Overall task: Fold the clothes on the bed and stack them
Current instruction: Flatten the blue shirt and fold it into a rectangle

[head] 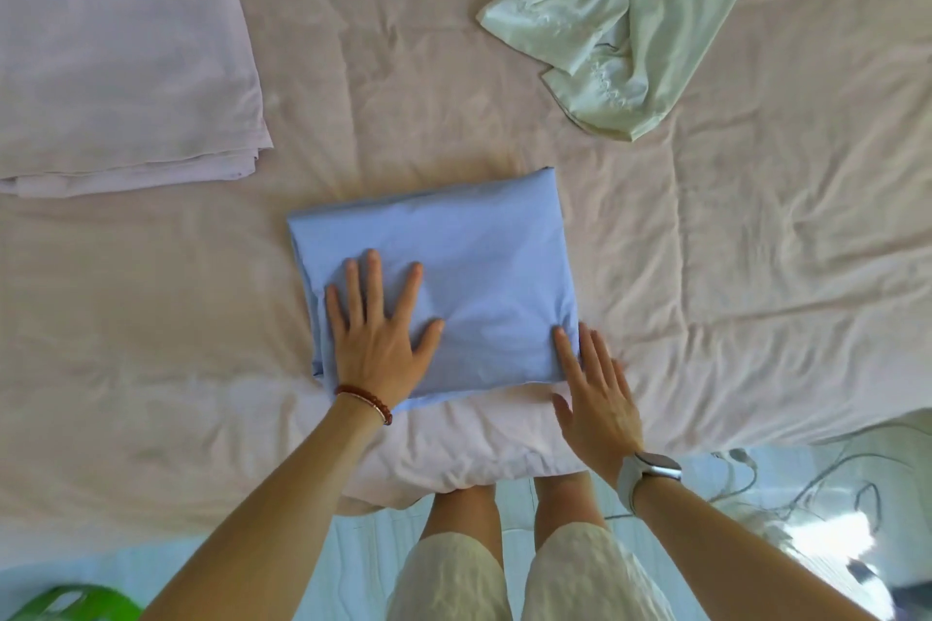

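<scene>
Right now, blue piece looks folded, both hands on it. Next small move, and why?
Probably lift the blue folded garment and carry it onto the folded pink piece at far left. The blue one already lies as a compact rectangle, the left hand pressing flat on it and the right hand squaring its near right edge. The pale green garment is still crumpled.

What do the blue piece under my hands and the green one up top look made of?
Blue garment: likely matte woven cotton; soft fine wrinkles, holds a flat fold under the left hand.
Green garment: thinner, slightly shiny, perhaps satin or synthetic; it drapes in smooth twisted folds. Neither is certain.
</scene>
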### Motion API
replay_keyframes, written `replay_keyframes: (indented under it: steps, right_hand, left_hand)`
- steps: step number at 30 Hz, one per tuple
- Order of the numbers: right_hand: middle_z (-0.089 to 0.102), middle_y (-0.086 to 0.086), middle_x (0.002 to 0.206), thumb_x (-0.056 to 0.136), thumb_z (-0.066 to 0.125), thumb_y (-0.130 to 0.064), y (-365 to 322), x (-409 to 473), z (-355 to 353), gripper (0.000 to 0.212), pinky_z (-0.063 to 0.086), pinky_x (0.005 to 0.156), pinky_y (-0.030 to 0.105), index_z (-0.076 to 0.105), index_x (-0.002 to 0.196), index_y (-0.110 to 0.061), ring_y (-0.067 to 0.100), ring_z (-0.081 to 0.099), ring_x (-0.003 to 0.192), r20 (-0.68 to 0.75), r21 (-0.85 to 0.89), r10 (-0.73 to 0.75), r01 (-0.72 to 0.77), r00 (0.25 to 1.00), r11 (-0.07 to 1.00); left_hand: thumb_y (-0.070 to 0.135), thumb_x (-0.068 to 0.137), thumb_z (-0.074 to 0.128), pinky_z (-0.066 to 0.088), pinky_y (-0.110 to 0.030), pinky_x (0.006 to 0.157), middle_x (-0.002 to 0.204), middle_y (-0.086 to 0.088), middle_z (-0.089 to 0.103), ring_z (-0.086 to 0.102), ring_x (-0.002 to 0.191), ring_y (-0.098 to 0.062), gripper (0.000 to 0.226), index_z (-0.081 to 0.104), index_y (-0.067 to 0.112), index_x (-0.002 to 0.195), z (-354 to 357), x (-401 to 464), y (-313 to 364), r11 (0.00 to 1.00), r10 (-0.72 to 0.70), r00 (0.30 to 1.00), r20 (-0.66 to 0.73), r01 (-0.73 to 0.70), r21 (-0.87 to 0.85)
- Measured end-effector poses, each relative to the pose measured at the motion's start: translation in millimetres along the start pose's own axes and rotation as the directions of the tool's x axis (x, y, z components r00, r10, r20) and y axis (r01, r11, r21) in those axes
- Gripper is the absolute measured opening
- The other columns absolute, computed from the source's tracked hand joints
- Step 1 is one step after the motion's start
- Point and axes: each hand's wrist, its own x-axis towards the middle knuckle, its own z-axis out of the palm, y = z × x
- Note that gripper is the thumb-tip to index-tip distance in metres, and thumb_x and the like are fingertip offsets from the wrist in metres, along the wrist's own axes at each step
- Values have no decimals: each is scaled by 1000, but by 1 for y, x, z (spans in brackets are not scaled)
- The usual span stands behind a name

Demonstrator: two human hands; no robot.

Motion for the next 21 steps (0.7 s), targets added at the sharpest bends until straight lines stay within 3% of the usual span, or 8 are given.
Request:
replay_keyframes:
  steps: [3, 6, 8, 11, 14, 17, 19, 21]
  right_hand:
    - [39, 12, 145, 73, 59, 5, 6, -8, -7, 81, 38, 103, 44, 30, 144, -21, 32, 35, 135, -120, 25, 24, -21, 992, 999]
    - [62, 15, 118, 60, 58, 11, 1, -2, -18, 59, 47, 86, 45, 64, 116, -7, 37, 58, 109, -329, 113, 50, -13, 943, 993]
    - [60, 10, 114, 73, 51, 8, -8, 15, -30, 42, 44, 85, 39, 62, 110, -7, 33, 56, 107, -351, 332, 201, -79, 915, 940]
    - [55, 6, 120, 91, 47, -9, -20, 58, -51, 33, 44, 93, 38, 52, 124, -11, 24, 53, 108, -149, 652, 331, -159, 932, 742]
    - [56, 1, 114, 94, 50, -23, -31, 93, -69, 36, 44, 90, 34, 47, 128, -14, 21, 55, 105, 5, 755, 268, -180, 963, 631]
    - [57, 1, 115, 93, 53, -23, -32, 108, -75, 38, 47, 89, 33, 45, 130, -15, 17, 55, 101, 110, 815, 219, -214, 970, 538]
    - [56, 0, 112, 93, 55, -21, -31, 108, -76, 40, 49, 79, 23, 43, 131, -14, 11, 56, 92, 133, 805, 200, -224, 971, 549]
    - [56, -1, 104, 92, 55, -17, -31, 105, -77, 39, 47, 66, 13, 43, 129, -14, 6, 56, 84, 123, 823, 210, -218, 970, 524]
  left_hand:
    - [49, 81, 49, 16, -66, 104, 148, -26, 26, 24, 135, -47, 65, 43, 19, 139, -2, -2, -5, 993, -96, 995, -9, 95, -63]
    - [41, 83, 54, 13, -57, 109, 150, -24, 22, 19, 139, -41, 67, 37, 16, 142, -11, 1, -9, 896, -360, 932, -40, 334, -293]
    - [33, 85, 61, 24, -47, 106, 141, -23, 39, 33, 132, -38, 63, 40, 7, 138, -19, 4, -21, 712, -552, 834, 22, 485, -508]
    - [28, 86, 61, 43, -36, 76, 99, -18, 63, 58, 93, -34, 33, 58, -1, 102, -28, 11, -44, 440, -650, 742, 165, 544, -714]
    - [24, 90, 59, 42, -26, 60, 84, -5, 65, 60, 78, -22, 18, 60, 7, 90, -30, 17, -57, 364, -539, 775, 330, 567, -739]
    - [22, 91, 57, 50, -26, 59, 86, -2, 64, 62, 73, -17, 9, 57, 13, 93, -30, 18, -64, 207, -425, 791, 440, 558, -804]
    - [22, 92, 57, 49, -21, 53, 88, 2, 61, 60, 72, -10, 5, 52, 19, 93, -28, 17, -65, 172, -424, 781, 458, 567, -806]
    - [17, 91, 58, 47, -19, 62, 92, 2, 58, 57, 77, -9, 11, 49, 16, 97, -25, 16, -59, 184, -464, 788, 404, 532, -826]
